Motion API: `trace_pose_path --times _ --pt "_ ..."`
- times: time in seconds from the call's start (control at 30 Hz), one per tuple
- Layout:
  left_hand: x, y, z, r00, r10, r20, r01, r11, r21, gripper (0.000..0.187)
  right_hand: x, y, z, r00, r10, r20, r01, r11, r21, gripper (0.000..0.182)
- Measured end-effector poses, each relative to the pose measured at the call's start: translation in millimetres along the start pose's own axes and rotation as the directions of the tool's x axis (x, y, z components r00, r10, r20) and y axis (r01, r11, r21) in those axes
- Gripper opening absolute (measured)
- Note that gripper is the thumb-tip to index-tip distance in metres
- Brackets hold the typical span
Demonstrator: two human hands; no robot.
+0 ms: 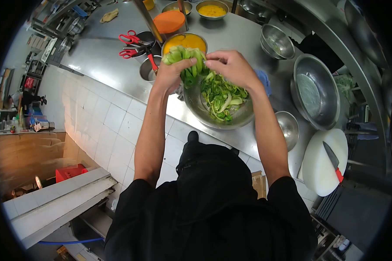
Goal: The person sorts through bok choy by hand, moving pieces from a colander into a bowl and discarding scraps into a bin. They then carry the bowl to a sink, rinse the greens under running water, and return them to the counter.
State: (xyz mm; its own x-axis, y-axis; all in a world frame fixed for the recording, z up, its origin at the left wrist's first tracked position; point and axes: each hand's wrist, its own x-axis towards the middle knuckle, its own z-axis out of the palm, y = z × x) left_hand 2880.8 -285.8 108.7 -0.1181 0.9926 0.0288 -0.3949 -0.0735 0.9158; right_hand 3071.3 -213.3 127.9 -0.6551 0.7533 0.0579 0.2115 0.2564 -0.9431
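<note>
My left hand [170, 75] is wrapped round a bunch of green leafy vegetables [188, 58], held above the steel counter. Close to its right side, my right hand [231, 65] has thumb and forefinger pinched at the bunch's edge; what lies between those fingertips is too small to make out. Below both hands, a wide steel bowl [200, 115] holds cut greens and pale stalks [224, 98]. Just behind the bunch stands a bowl of yellow-orange food [185, 41], partly covered by the greens.
Red-handled scissors [128, 38] stand in a container at the left. An orange lid [169, 21] lies farther back. At the right are stacked steel bowls [278, 41], a large basin [315, 91], a small bowl [287, 130], and a knife [331, 155] on a white round board [318, 174].
</note>
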Motion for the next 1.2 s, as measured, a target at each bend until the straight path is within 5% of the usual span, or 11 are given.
trace_pose_path --times 0.1,0.37,0.43,0.47,0.6,0.67,0.73,0.87,0.97,1.03,1.2 --pt "-3.0 -10.5 7.9 0.995 -0.068 0.070 0.073 0.995 -0.072 0.036 -5.8 -7.5 12.4 0.999 -0.030 -0.033 0.022 0.972 -0.234 0.025" --pt "-20.1 -35.2 14.3 0.999 -0.041 -0.016 0.036 0.971 -0.235 0.031 -4.5 15.3 17.7 0.996 0.011 -0.088 -0.001 0.993 0.114 0.022" --pt "-19.6 -38.3 14.0 1.000 -0.027 0.007 0.028 0.967 -0.254 0.029 7.5 12.9 21.8 0.984 -0.180 -0.009 0.176 0.967 -0.183 0.017" --pt "-17.4 -39.0 11.3 1.000 -0.009 -0.010 0.006 0.972 -0.233 0.028 15.3 14.0 24.5 0.880 -0.475 -0.024 0.409 0.781 -0.471 0.017" --pt "-20.5 -29.9 5.0 0.999 -0.010 -0.049 0.000 0.982 -0.191 0.021 24.5 -8.9 13.7 0.898 -0.440 -0.021 0.321 0.687 -0.652 0.018" --pt "-27.4 -23.6 7.4 0.996 -0.020 -0.091 0.006 0.989 -0.149 0.013 22.1 -14.1 -9.9 0.980 -0.055 0.191 0.147 0.848 -0.510 0.019" --pt "-28.3 -32.5 -4.4 0.993 0.012 -0.116 -0.031 0.986 -0.166 0.012 12.3 25.8 -20.0 0.928 0.004 0.372 0.180 0.870 -0.459 0.019" --pt "-32.8 -40.7 -18.8 0.992 -0.008 -0.130 -0.028 0.960 -0.279 0.011 -47.7 81.3 0.7 0.846 0.295 0.444 0.267 0.487 -0.831 0.017" --pt "-33.3 -45.3 -22.1 0.989 0.060 -0.138 -0.096 0.957 -0.273 0.013 -51.9 82.9 -34.7 0.897 -0.002 0.441 0.342 0.637 -0.691 0.013" --pt "-34.5 -43.9 -20.2 0.983 0.057 -0.172 -0.098 0.967 -0.237 0.014 -46.0 56.6 -59.4 0.952 0.043 0.303 0.138 0.823 -0.551 0.012" --pt "-30.7 -48.2 -17.8 0.978 0.067 -0.195 -0.112 0.968 -0.226 0.017 -33.3 41.9 -69.3 0.994 0.065 0.089 -0.005 0.835 -0.550 0.016"
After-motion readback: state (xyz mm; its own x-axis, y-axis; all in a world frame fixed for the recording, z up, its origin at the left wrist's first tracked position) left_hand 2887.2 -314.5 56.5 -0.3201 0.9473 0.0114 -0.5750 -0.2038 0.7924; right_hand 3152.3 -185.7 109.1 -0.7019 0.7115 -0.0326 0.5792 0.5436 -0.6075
